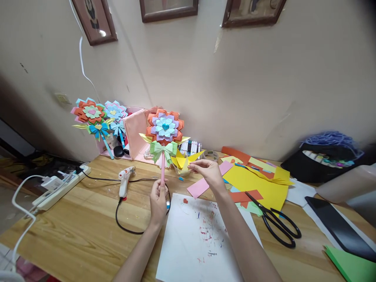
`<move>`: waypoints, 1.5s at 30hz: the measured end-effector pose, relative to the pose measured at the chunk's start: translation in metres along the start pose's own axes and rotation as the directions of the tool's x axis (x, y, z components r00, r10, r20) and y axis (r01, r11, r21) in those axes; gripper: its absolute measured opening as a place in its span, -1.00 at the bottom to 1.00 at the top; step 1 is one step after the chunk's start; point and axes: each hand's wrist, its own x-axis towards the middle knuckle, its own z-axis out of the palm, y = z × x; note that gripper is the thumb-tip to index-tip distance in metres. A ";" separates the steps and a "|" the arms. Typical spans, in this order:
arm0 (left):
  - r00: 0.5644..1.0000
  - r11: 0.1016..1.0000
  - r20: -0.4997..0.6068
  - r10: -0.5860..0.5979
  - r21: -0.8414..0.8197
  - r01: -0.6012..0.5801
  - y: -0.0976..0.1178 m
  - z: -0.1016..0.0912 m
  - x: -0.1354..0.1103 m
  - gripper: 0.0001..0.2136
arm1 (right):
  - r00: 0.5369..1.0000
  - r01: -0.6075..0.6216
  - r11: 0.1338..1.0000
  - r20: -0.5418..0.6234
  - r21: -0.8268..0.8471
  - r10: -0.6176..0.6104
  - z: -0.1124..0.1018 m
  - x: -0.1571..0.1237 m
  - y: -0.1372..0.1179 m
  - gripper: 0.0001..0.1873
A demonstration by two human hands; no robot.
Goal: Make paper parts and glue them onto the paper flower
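A layered paper flower in orange, lilac and light blue, with a blue heart at its centre, stands upright above the table. My left hand is closed around its pink stem. A light green paper bow and yellow paper leaves sit below the bloom. To the right of the stem, my right hand is pinched, thumb and finger together; what they hold, if anything, is too small to make out. Behind those fingertips, yellow folded paper rises from a small clear bowl.
A glue gun and its black cable lie left, near a power strip. Two more paper flowers stand at back left. Black scissors, coloured paper and a phone lie right. A stained white sheet lies in front.
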 end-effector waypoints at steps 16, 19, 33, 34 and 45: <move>0.989 0.995 0.145 -0.032 0.103 0.017 -0.011 0.013 -0.020 -0.75 | 1.000 0.017 0.999 -0.017 -0.043 -0.018 0.007 -0.007 -0.006 -0.72; 0.991 0.993 0.133 -0.020 0.119 0.004 -0.011 0.013 -0.020 -0.76 | 0.994 0.044 0.991 -0.095 -0.127 -0.056 0.007 -0.009 -0.008 -0.67; 0.997 0.973 0.075 0.026 0.229 -0.043 -0.010 0.015 -0.027 -0.73 | 0.979 0.101 0.963 -0.150 -0.248 -0.141 0.014 -0.015 -0.011 -0.71; 0.997 0.971 0.067 0.034 0.233 -0.049 -0.011 0.015 -0.027 -0.73 | 0.988 0.065 0.978 -0.122 -0.200 -0.091 0.013 -0.014 -0.012 -0.70; 0.997 0.966 0.064 0.052 0.249 -0.067 -0.014 0.018 -0.030 -0.72 | 0.994 -0.106 0.991 -0.026 0.086 0.108 0.018 -0.014 -0.011 -0.70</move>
